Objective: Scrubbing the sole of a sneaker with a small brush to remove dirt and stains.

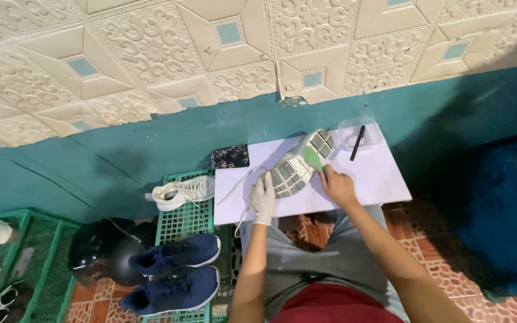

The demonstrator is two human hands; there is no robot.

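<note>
A white sneaker (297,164) lies sole-up on a white board (384,176) resting across my lap. My left hand (262,197), in a white glove, grips the heel end of the sneaker. My right hand (337,185) is bare and holds a green brush (313,157) against the grey sole near the toe. A loose white lace (234,185) trails off the sneaker over the board's left part.
A clear plastic tub (360,133) with a black stick in it stands at the board's far corner. A dark floral pouch (230,157) lies at the board's left. A second white sneaker (182,191) and two navy sneakers (172,272) sit on a green rack (184,221); a black helmet (100,251) lies left.
</note>
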